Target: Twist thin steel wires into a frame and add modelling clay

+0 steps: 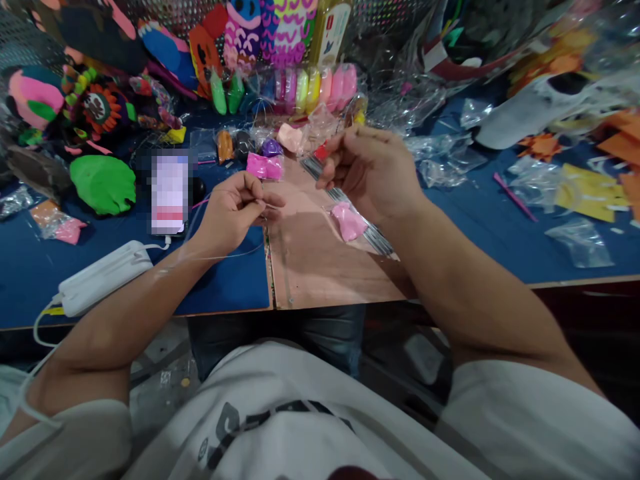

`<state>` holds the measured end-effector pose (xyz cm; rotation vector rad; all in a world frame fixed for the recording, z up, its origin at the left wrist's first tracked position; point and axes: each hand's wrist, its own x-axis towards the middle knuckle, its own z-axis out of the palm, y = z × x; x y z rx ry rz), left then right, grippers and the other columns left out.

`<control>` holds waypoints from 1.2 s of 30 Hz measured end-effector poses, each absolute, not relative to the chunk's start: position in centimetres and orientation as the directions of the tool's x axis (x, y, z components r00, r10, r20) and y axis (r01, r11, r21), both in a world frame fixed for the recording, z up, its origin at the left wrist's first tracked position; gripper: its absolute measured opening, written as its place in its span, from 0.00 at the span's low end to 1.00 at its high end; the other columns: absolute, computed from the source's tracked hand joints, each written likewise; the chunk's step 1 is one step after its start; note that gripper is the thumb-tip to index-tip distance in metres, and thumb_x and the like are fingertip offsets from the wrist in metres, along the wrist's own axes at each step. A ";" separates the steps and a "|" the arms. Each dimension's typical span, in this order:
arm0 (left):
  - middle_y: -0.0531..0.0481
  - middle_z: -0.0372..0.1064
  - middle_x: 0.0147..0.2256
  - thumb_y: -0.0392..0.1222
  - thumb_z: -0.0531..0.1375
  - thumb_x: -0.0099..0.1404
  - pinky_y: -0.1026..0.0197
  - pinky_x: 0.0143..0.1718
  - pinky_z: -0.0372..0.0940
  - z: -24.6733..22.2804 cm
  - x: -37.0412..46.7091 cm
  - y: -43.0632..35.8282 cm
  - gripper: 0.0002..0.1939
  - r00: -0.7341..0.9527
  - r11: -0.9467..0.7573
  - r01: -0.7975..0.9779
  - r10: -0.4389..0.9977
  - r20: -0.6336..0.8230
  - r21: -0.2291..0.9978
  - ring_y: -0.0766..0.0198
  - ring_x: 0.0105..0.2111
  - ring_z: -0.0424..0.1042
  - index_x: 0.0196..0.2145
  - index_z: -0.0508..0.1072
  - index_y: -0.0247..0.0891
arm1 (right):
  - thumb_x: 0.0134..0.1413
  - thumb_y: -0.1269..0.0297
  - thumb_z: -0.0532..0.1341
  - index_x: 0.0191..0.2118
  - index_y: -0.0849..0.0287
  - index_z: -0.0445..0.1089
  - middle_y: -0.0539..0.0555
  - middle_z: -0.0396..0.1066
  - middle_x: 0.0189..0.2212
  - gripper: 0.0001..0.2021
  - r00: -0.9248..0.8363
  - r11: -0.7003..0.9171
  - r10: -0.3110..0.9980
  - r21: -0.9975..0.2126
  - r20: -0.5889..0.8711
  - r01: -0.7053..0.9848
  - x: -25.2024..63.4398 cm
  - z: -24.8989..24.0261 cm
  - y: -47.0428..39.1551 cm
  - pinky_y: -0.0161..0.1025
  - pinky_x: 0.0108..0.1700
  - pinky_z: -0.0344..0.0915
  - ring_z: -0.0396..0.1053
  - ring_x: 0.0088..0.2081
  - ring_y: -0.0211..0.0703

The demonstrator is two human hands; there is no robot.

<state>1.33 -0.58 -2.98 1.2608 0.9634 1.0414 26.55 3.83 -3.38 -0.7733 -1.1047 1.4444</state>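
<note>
My left hand [235, 210] is over the seam between the blue tabletop and the wooden board [320, 273], thumb and forefinger pinched on a thin clear thread [245, 255]. The thread curves below the hand and back over the left forearm. Raised above the board, my right hand [377, 167] has its fingers curled together; what they hold, if anything, cannot be made out. A small red piece [321, 151] shows beside its fingertips. Beneath it lie a bundle of thin grey rods [376, 240] and a pink clay lump [349, 222]. A magenta clay packet [265, 166] is just beyond my left hand.
At left are a lit phone [170, 190], a white power bank [105, 277] with its cable, and a green clay shape [103, 183]. Colourful clay figures and packs [315, 88] line the back. Plastic bags, a magenta stick [515, 197] and yellow sheets [590, 192] are at right.
</note>
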 end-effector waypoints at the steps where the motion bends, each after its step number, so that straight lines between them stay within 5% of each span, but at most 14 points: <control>1: 0.50 0.83 0.36 0.30 0.64 0.63 0.60 0.34 0.79 -3.0 1.3 -0.5 0.11 0.222 0.000 -0.047 0.975 0.011 0.999 0.65 0.28 0.82 0.36 0.66 0.41 | 0.57 0.56 0.76 0.38 0.57 0.80 0.50 0.80 0.26 0.11 -0.217 0.071 0.964 -0.938 0.151 -0.338 26.4 -3.5 3.5 0.39 0.29 0.70 0.78 0.26 0.42; 4: 0.55 0.76 0.29 0.29 0.60 0.62 0.65 0.24 0.68 -3.4 1.0 -0.1 0.08 0.054 -0.103 0.081 0.994 0.099 0.991 0.70 0.19 0.69 0.34 0.67 0.41 | 0.57 0.57 0.78 0.44 0.55 0.80 0.50 0.82 0.31 0.14 -0.348 0.191 0.893 -0.941 0.285 -0.279 25.1 -3.7 1.9 0.40 0.39 0.77 0.82 0.33 0.43; 8: 0.55 0.70 0.26 0.31 0.61 0.64 0.62 0.32 0.69 -4.2 0.3 0.9 0.08 -0.121 -0.151 0.138 0.978 0.168 0.979 0.67 0.25 0.68 0.32 0.68 0.43 | 0.58 0.49 0.80 0.50 0.50 0.80 0.53 0.82 0.42 0.19 -0.443 0.276 0.817 -0.925 0.369 -0.262 22.9 -4.0 -0.5 0.49 0.53 0.81 0.83 0.45 0.48; 15: 0.57 0.64 0.24 0.33 0.61 0.65 0.64 0.29 0.66 -4.9 0.6 1.6 0.08 -0.161 -0.104 0.030 0.981 0.108 0.994 0.67 0.24 0.63 0.32 0.66 0.44 | 0.60 0.30 0.73 0.43 0.46 0.80 0.52 0.80 0.36 0.24 -0.167 0.246 0.941 -0.935 0.293 -0.253 21.0 -4.4 -0.8 0.49 0.47 0.82 0.81 0.41 0.48; 20: 0.59 0.64 0.23 0.30 0.59 0.59 0.64 0.25 0.67 -3.3 1.3 0.7 0.08 0.034 0.011 -0.140 0.999 -0.006 0.990 0.73 0.17 0.56 0.30 0.66 0.42 | 0.58 0.31 0.74 0.38 0.47 0.79 0.48 0.75 0.28 0.24 -0.104 0.186 0.966 -0.917 0.237 -0.353 21.8 -4.4 0.5 0.47 0.39 0.80 0.78 0.33 0.46; 24: 0.54 0.75 0.30 0.29 0.66 0.54 0.61 0.35 0.76 -1.6 0.5 0.5 0.10 0.313 0.216 -0.236 0.940 -0.136 0.948 0.72 0.22 0.69 0.32 0.72 0.39 | 0.58 0.33 0.75 0.38 0.48 0.81 0.48 0.74 0.26 0.22 -0.092 0.124 0.980 -0.896 0.179 -0.427 23.5 -4.7 2.2 0.46 0.36 0.77 0.75 0.30 0.45; 27: 0.52 0.78 0.36 0.31 0.71 0.54 0.59 0.42 0.78 -1.1 -0.2 0.7 0.13 0.345 0.227 -0.308 0.932 -0.114 0.924 0.70 0.28 0.75 0.31 0.71 0.39 | 0.59 0.32 0.73 0.36 0.50 0.82 0.49 0.73 0.23 0.24 -0.051 0.119 0.985 -0.866 0.164 -0.486 24.6 -4.9 3.3 0.46 0.36 0.76 0.73 0.27 0.44; 36: 0.50 0.69 0.29 0.37 0.67 0.56 0.51 0.48 0.80 -0.7 -0.6 0.9 0.10 0.336 0.223 -0.365 0.937 -0.095 0.904 0.63 0.29 0.72 0.27 0.68 0.42 | 0.59 0.30 0.71 0.29 0.47 0.80 0.50 0.69 0.21 0.25 0.003 0.231 0.968 -0.885 0.251 -0.404 24.9 -4.9 4.0 0.51 0.36 0.74 0.66 0.25 0.45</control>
